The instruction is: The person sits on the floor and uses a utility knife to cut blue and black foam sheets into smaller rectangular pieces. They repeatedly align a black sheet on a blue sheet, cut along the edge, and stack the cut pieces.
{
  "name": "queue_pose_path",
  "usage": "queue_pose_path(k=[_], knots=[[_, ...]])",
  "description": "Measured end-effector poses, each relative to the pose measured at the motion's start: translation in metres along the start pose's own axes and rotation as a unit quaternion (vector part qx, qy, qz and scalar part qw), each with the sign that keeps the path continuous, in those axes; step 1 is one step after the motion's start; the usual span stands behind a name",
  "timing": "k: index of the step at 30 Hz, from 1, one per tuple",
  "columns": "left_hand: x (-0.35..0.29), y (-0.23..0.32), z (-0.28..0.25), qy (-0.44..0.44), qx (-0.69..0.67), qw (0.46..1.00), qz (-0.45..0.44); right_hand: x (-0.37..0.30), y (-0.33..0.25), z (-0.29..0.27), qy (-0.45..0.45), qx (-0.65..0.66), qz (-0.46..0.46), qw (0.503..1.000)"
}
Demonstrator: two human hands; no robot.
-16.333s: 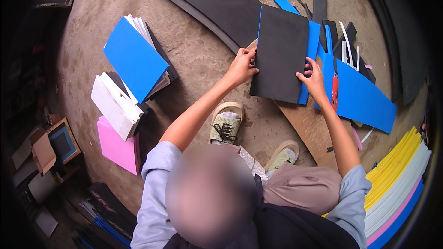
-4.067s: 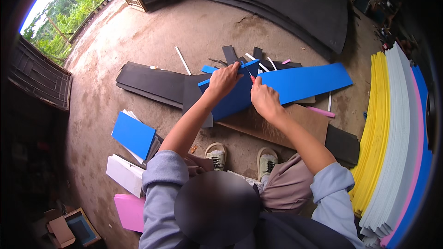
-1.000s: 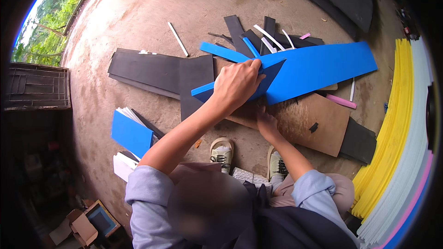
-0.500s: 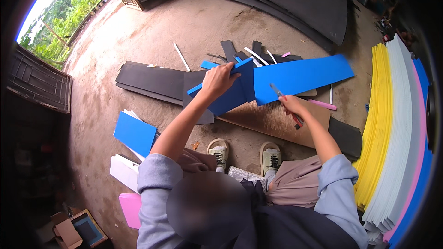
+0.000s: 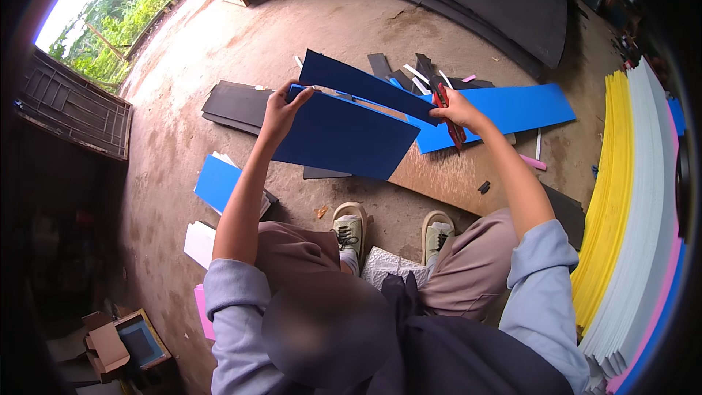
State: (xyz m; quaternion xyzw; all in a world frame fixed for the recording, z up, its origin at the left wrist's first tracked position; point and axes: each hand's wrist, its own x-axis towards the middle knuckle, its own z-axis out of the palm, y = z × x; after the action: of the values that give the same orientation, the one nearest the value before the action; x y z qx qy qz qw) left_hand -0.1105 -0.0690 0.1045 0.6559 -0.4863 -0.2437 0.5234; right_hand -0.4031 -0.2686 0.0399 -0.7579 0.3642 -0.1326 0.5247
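Two blue foam sheets hang in front of me above the board. My left hand (image 5: 281, 111) is closed on the upper left corner of the near blue sheet (image 5: 349, 135), thumb on top. The far blue sheet (image 5: 362, 86) slants behind it, its right end at the fingers of my right hand (image 5: 462, 111). That hand is also closed round a red utility knife (image 5: 453, 129); its blade cannot be made out. Under the hands lies a worn brown board (image 5: 446, 175), with a long blue strip (image 5: 523, 113) across its far side.
Black sheets (image 5: 230, 106) and narrow offcuts (image 5: 380, 66) lie beyond the board. Tall yellow (image 5: 603, 205) and pale grey (image 5: 643, 197) sheet stacks stand at the right. Small blue (image 5: 217, 181), white (image 5: 199, 243) and pink piles sit at left. Large black sheets (image 5: 468, 0) cover the floor behind.
The blue piece in my left hand has been raised and turned, and two separate sheets now show. My right hand has moved up to the far sheet's end, keeping the knife.
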Motion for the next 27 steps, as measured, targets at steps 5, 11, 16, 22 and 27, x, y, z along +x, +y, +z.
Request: queue_pose_path(k=[5,11,16,22,27], knots=[[0.001,-0.047,-0.051,0.105,-0.061,0.99,-0.07,0.047,0.016,0.006,0.075,0.128,0.03,0.989],[-0.006,-0.132,-0.061,0.268,-0.236,0.914,-0.192,0.142,0.081,0.006,0.231,-0.016,0.068,0.97],[-0.047,-0.197,-0.027,0.296,-0.416,0.815,-0.275,0.162,0.131,0.099,0.094,-0.167,0.091,0.977],[-0.082,-0.226,0.005,0.317,-0.475,0.77,-0.285,0.128,0.135,0.187,-0.028,-0.229,0.009,0.973],[-0.085,-0.217,0.024,0.348,-0.524,0.732,-0.262,0.132,0.132,0.182,-0.045,-0.328,-0.023,0.943]])
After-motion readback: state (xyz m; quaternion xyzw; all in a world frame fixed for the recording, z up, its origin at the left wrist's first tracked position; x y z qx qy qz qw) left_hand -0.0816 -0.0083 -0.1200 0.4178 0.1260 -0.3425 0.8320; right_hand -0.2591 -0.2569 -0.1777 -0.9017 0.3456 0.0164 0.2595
